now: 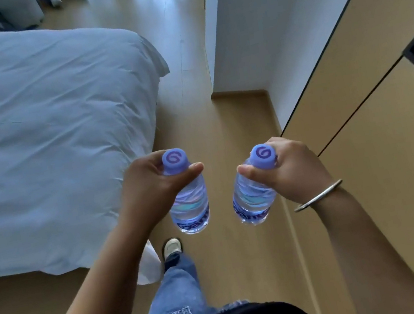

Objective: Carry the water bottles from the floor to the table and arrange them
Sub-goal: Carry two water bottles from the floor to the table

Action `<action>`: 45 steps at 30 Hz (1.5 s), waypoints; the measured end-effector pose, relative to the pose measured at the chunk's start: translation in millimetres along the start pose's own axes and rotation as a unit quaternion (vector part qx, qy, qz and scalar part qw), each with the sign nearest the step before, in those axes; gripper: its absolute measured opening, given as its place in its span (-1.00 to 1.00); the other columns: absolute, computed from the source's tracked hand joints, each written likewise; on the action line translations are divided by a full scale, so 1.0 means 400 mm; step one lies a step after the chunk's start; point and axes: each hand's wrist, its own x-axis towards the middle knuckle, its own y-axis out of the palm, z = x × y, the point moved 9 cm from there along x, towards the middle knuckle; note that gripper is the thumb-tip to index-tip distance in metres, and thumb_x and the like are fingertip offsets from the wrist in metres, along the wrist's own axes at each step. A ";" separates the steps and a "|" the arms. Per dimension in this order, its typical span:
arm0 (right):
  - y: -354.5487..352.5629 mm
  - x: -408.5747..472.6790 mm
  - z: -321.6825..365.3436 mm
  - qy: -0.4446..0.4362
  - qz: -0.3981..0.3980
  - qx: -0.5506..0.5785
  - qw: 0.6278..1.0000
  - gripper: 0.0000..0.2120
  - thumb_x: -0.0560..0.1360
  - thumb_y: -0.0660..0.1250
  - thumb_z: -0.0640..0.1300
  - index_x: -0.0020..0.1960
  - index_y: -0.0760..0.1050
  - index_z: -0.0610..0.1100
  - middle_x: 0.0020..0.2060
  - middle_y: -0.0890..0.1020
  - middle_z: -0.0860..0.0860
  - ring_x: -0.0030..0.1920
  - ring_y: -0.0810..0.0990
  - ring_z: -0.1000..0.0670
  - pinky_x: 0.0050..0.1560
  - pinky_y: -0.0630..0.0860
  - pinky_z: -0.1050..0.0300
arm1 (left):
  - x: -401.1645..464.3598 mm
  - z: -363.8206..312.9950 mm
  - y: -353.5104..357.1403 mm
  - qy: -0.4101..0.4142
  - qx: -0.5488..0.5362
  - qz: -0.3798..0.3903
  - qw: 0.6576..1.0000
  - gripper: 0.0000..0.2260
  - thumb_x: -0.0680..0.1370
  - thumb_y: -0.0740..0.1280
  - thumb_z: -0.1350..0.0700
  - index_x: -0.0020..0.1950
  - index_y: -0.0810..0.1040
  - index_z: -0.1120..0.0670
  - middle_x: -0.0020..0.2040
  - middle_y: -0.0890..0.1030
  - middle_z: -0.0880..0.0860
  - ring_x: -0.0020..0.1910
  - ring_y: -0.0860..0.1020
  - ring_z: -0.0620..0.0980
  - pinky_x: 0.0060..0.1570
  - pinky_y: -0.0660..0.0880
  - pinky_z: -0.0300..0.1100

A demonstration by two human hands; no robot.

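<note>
Both bottles in hand, above floor

While the left hand (147, 184) wraps its water bottle (189, 207) just below the purple cap (175, 160), the right hand (288, 167) clamps the second bottle (252, 201) the same way, both upright over the wood floor (246, 260) beside the bed (43, 130).

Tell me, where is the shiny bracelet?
In the head view, the bracelet circles the wrist of the right hand, which holds a water bottle beside the wooden cabinets.
</note>
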 end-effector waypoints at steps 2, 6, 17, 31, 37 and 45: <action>0.013 0.078 0.007 0.010 -0.015 0.010 1.000 -0.54 0.24 0.36 0.26 -0.30 0.53 -0.18 -0.31 0.55 -0.09 -0.25 0.55 -0.13 -0.16 0.53 -0.12 | 0.083 0.021 -0.005 0.004 -0.004 0.010 1.000 -0.82 0.30 0.53 0.01 -0.29 0.64 0.10 -0.28 0.66 -0.02 -0.36 0.59 -0.06 -0.26 0.50 -0.18; 0.055 0.267 0.044 0.014 -0.025 0.007 1.000 -0.57 0.27 0.39 0.21 -0.31 0.53 -0.18 -0.31 0.55 -0.12 -0.26 0.55 -0.14 -0.17 0.53 -0.10 | 0.276 0.069 -0.033 0.008 -0.005 0.037 0.999 -0.87 0.30 0.52 0.00 -0.33 0.62 -0.01 -0.33 0.65 -0.14 -0.39 0.58 -0.21 -0.33 0.48 -0.35; 0.140 0.681 0.111 0.032 -0.057 0.049 0.997 -0.66 0.31 0.44 0.15 -0.26 0.59 -0.15 -0.27 0.57 -0.08 -0.23 0.57 -0.10 -0.15 0.54 -0.08 | 0.735 0.180 -0.114 0.031 0.023 0.030 0.999 -0.80 0.25 0.56 -0.01 -0.39 0.54 -0.20 -0.40 0.58 -0.37 -0.36 0.54 -0.39 -0.28 0.41 -0.50; 0.118 1.237 -0.018 -0.002 0.005 0.032 0.999 -0.32 0.19 0.20 0.42 -0.16 0.58 -0.20 -0.22 0.58 -0.11 -0.20 0.57 -0.13 -0.14 0.56 -0.15 | 1.257 0.237 0.091 0.032 0.034 0.048 0.998 -0.80 0.26 0.55 -0.03 -0.39 0.54 -0.20 -0.40 0.59 -0.32 -0.33 0.55 -0.37 -0.28 0.43 -0.49; 0.011 1.523 -0.080 -0.032 -0.008 0.031 0.999 -0.44 0.25 0.27 0.30 -0.12 0.59 -0.19 -0.22 0.60 -0.07 -0.21 0.57 -0.07 -0.19 0.56 0.07 | 1.523 0.205 0.192 0.042 0.022 0.016 0.999 -0.77 0.27 0.55 -0.01 -0.36 0.52 -0.25 -0.40 0.56 -0.39 -0.33 0.55 -0.38 -0.29 0.45 -0.48; -0.001 1.819 -0.152 -0.042 0.012 -0.002 0.999 -0.62 0.34 0.42 0.15 -0.13 0.59 -0.18 -0.20 0.60 -0.09 -0.21 0.58 -0.08 -0.20 0.53 0.11 | 1.792 0.198 0.266 0.029 0.006 -0.008 1.000 -0.86 0.20 0.42 -0.19 -0.32 0.52 -0.24 -0.43 0.57 -0.34 -0.34 0.56 -0.36 -0.31 0.48 -0.49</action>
